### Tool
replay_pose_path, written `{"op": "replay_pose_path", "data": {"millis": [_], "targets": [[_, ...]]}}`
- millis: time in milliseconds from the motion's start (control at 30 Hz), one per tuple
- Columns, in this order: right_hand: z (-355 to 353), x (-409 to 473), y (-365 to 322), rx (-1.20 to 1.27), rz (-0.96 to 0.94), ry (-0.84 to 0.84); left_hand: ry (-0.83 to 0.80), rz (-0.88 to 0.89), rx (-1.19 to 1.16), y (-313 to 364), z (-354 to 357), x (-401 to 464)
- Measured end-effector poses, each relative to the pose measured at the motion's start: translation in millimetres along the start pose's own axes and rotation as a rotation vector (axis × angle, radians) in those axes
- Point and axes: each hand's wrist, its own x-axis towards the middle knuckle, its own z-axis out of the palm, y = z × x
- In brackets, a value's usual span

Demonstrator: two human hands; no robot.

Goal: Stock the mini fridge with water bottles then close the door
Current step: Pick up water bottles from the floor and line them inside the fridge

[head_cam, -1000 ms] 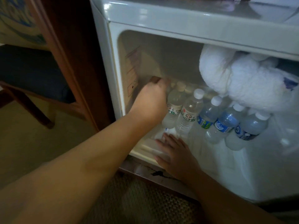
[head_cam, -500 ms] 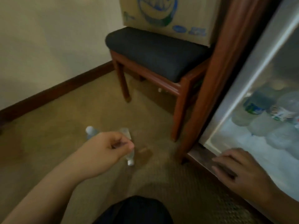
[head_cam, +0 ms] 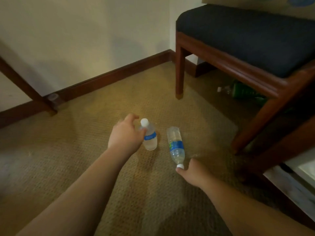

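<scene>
Two small PET bottles on the carpet, both look full so prob some heft for their size; thin walls will dent if squeezed, film label likely slick, so best grab is mid-body or the stiffer neck just under the cap. Left hand (head_cam: 126,135) is at the upright bottle (head_cam: 148,135), fingers curling round its shoulder but looks not fully closed yet; right hand (head_cam: 193,172) is at the white cap of the lying bottle (head_cam: 176,146), fingertip touching it, can't tell if it's pinching. Fridge (head_cam: 296,184) sits at far right, well apart from both bottles.
</scene>
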Motion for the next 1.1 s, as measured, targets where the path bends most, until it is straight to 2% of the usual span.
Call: {"op": "replay_pose_path", "data": {"millis": [167, 267, 400, 533, 633, 700, 933, 1100], "targets": [[41, 36, -14, -0.046, 0.096, 0.151, -0.211, 0.149, 0.283, 6, 21, 45], [43, 43, -15, -0.092, 0.094, 0.229, -0.213, 0.169, 0.316, -3, 23, 50], [16, 21, -3, -0.125, -0.004, 0.253, -0.188, 0.276, 0.348, -2, 24, 35], [-51, -35, 5, -0.181, -0.165, 0.326, -0.242, 0.469, 0.459, 23, 22, 7], [-107, -98, 20, -0.18, -0.282, 0.369, -0.246, 0.565, 0.436, 63, 7, -15], [-137, -145, 43, -0.145, -0.318, 0.479, -0.258, 0.665, 0.438, 98, -5, -33], [-215, -300, 134, 0.019, -0.192, 0.854, -0.304, 1.09, 0.231, 208, -37, -102], [-242, -355, 183, 0.009, -0.053, 1.073, -0.31, 1.391, 0.085, 268, -25, -134]]}}
